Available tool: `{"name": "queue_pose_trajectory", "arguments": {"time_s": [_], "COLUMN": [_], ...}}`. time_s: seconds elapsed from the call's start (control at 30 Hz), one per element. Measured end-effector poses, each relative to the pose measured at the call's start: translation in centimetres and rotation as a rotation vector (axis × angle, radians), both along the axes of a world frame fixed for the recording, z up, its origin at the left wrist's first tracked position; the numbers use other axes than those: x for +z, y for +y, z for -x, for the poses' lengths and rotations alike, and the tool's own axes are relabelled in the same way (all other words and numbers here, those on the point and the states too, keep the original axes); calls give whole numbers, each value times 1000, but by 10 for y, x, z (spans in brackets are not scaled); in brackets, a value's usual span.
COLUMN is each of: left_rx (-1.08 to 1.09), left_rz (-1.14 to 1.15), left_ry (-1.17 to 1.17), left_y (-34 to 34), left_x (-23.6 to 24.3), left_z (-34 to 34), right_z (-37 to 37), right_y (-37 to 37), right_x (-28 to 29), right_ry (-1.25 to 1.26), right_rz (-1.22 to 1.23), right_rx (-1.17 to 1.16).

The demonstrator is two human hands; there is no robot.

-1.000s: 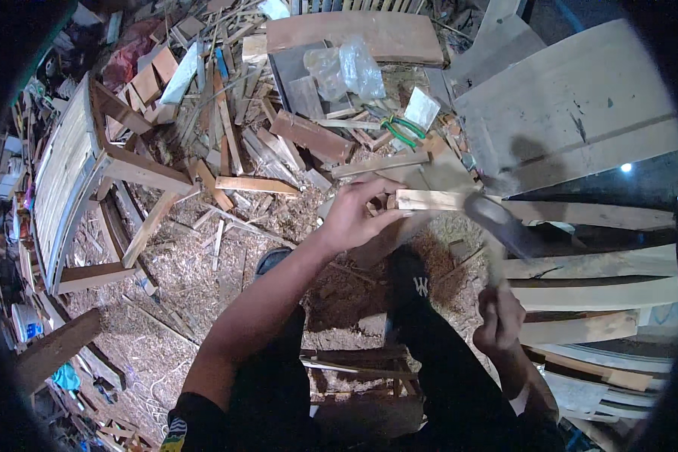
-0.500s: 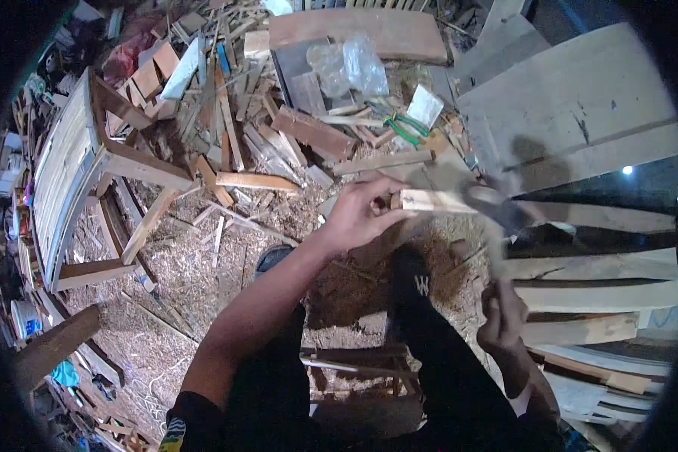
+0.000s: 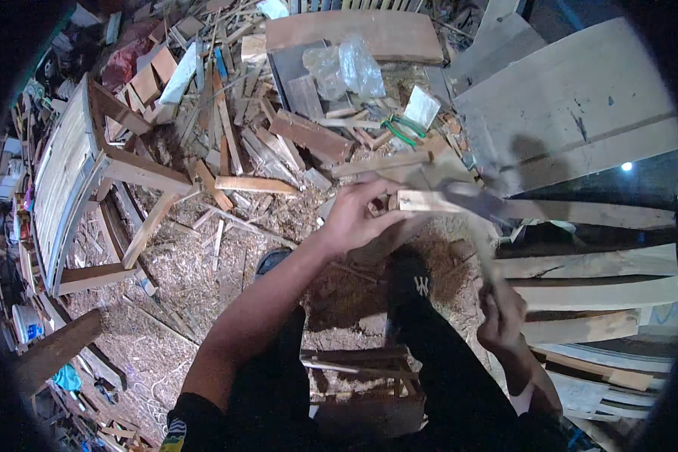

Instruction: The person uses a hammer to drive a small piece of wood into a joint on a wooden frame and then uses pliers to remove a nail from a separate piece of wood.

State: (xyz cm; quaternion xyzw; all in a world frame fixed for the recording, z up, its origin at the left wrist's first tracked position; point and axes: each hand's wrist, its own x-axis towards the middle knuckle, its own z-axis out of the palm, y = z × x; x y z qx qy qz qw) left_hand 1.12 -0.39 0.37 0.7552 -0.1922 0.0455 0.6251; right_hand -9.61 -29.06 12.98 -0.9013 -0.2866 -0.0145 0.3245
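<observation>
Near the middle, my left hand (image 3: 361, 215) is closed around the end of a short pale wood piece (image 3: 426, 201), which lies level and points right. My right hand (image 3: 502, 313), lower right, grips the handle of a hammer (image 3: 473, 203). The hammer's dark head is smeared by motion and overlaps the right end of the wood, so I cannot tell whether they touch. Beneath the wood, the support is mostly hidden by my hand and the piece.
Pliers with green handles (image 3: 401, 129) lie among wood scraps beyond my hands. A wooden frame with legs (image 3: 147, 169) stands at left. Long boards (image 3: 587, 264) are stacked at right, below a broad panel (image 3: 572, 105). Sawdust and offcuts cover the floor around my shoes.
The hammer head has shifted left, further over the wood piece. My left hand keeps its hold in nearly the same place.
</observation>
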Motion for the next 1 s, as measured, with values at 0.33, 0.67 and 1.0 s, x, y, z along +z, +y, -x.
{"name": "queue_pose_trajectory", "arguments": {"time_s": [0.33, 0.67, 1.0], "left_rx": [-12, 2, 11], "left_rz": [36, -1, -20], "left_ry": [53, 11, -103], "left_y": [-2, 2, -5], "left_x": [-2, -3, -5], "left_z": [6, 7, 5], "right_z": [12, -5, 0], "right_y": [-2, 6, 0], "right_x": [11, 0, 3], "right_ry": [-16, 180, 53], "right_rz": [70, 150, 71], "right_rx": [-90, -29, -21]}}
